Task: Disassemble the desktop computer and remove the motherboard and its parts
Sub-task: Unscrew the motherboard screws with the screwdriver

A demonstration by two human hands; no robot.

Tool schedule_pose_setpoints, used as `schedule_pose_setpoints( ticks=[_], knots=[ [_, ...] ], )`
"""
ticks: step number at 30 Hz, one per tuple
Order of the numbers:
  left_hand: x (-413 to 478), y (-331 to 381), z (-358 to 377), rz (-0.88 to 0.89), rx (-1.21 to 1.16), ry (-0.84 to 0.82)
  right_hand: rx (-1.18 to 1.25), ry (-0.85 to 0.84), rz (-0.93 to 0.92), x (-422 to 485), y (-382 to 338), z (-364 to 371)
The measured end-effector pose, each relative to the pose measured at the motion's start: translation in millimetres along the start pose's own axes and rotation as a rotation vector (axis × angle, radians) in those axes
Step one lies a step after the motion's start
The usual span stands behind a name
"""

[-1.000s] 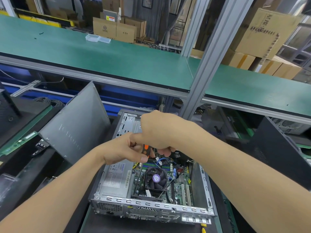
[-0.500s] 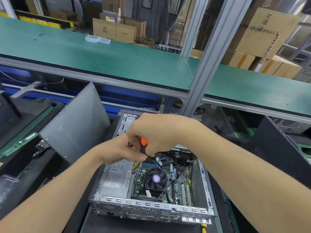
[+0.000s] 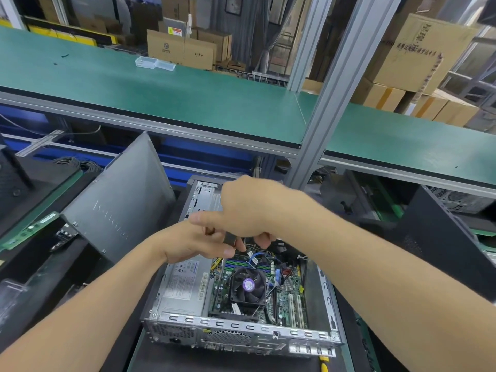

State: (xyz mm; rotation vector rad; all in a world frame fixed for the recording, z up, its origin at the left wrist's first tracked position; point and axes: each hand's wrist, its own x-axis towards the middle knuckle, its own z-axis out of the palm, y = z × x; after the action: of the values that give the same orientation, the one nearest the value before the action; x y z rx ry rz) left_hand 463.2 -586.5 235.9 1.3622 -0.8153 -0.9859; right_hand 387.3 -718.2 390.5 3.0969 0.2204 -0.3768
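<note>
Our right hand point(image 3: 249, 210) curls round the screwdriver point(image 3: 230, 238) — it seems to point down into the far end of the case point(image 3: 241, 327); our left hand point(image 3: 193, 242) pinches it just below, board point(image 3: 292, 288) nearer us.

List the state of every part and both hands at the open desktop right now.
computer case, lying on its side, open on top.
side panel, off, leaning upright left of the case.
motherboard, in the case, cables lying across it.
CPU fan, mounted on the motherboard.
power supply, seated in the case.
tool, blurred, gripped by the right hand.
left hand, against the tool, grip hidden.
</note>
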Motion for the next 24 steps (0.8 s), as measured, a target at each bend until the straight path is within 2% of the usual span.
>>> schedule_pose_setpoints(
  ticks=[2, 5, 8, 11, 14, 17, 24],
  knots=[
    [1.5, -0.6, 0.0, 0.035, -0.035, -0.002, 0.024, 0.016, 0.011, 4.1, -1.2, 5.9],
    [0.7, 3.5, 0.4, 0.032, 0.04, -0.049, 0.027, -0.03, -0.037, 6.8, 3.0, 6.0],
    [1.7, 0.0, -2.3, 0.037, 0.048, -0.032, 0.012, -0.073, -0.13, 4.6, 6.5, 2.8],
    [0.6, 1.4, -1.4, 0.061, 0.042, 0.022, -0.078, -0.072, -0.261, 1.9, 8.6, -4.1],
    [0.2, 4.0, -0.3, 0.078, 0.047, 0.011, -0.165, -0.104, -0.353, 3.5, 7.3, -9.6],
    [-0.9, 6.2, 2.5, 0.053, 0.065, 0.027, -0.273, -0.087, -0.383, 8.0, 6.1, -4.3],
    [0.1, 5.5, 5.3, 0.047, 0.049, 0.012, -0.267, -0.098, -0.407, 9.7, 8.9, -4.5]
  ],
)
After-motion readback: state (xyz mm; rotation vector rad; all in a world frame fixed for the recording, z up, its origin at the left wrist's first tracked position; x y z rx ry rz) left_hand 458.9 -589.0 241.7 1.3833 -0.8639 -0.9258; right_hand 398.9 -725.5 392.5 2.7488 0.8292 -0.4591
